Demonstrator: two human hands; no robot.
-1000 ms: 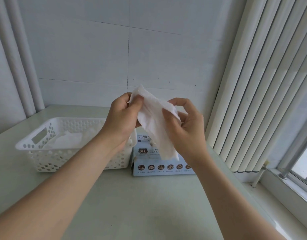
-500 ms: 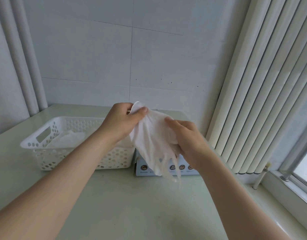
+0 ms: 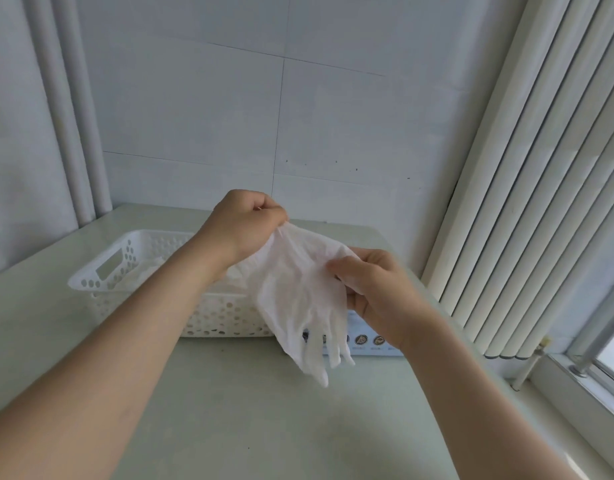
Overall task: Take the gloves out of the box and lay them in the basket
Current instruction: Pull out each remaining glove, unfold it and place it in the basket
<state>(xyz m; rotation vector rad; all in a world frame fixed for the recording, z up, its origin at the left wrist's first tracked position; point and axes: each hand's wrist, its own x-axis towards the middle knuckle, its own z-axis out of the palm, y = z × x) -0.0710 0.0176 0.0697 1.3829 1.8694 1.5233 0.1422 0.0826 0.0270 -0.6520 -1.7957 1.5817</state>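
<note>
White glove (image 3: 298,292): we hold it in the air, stretched between both hands, with its fingers hanging down in front of the box and the basket's right end. It hangs clear of the table.
Left hand (image 3: 245,226): our curled fingers pinch the glove's top corner, above the basket's far right part.
Right hand (image 3: 374,289): our thumb and bent fingers pinch the glove's right edge, lower than the left hand and over the box.
Basket (image 3: 101,271): white perforated plastic on the table's left half, with a handle slot at its left end. Its right end is hidden behind our left forearm and the glove.
Basket contents (image 3: 142,275): crumpled white material shows near the left end, and we cannot count the pieces.
Box (image 3: 371,341): pale blue, just right of the basket. Only a strip of its front with round icons shows, and its opening is hidden. We cannot tell whether it touches the basket.
Table (image 3: 264,427): pale green, with a broad bare stretch between our forearms. Its far edge meets the wall.
Blinds (image 3: 523,202): vertical slats close along the table's right side.
Window frame (image 3: 592,358): low on the right, cut off by the picture's edge.
Pipes (image 3: 66,116): two uprights in the left corner behind the table.
</note>
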